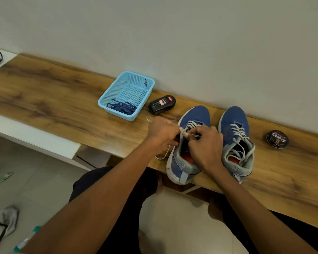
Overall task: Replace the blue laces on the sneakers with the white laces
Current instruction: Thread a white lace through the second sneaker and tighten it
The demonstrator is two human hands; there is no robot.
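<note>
- Your two forearms fill the foreground; your left hand and right hand meet over the collar of the nearer blue mesh sneaker with grey heel, at the front edge of the wooden counter.
- Left-hand fingers are curled, pinching one end of the white lace; its tip juts past the knuckles and a loop hangs below.
- Right-hand fingers are curled too, pinching the other lace end at the top eyelets.
- Progress, as I judge it: both blue laces are out, lying as a dark blue tangle in the light blue perforated plastic basket near the back edge. The second blue sneaker, to the right, looks fully laced in white. Only the last eyelets on the nearer shoe remain.
- Count: two sneakers, one basket, one black polish bottle, one round polish tin.
</note>
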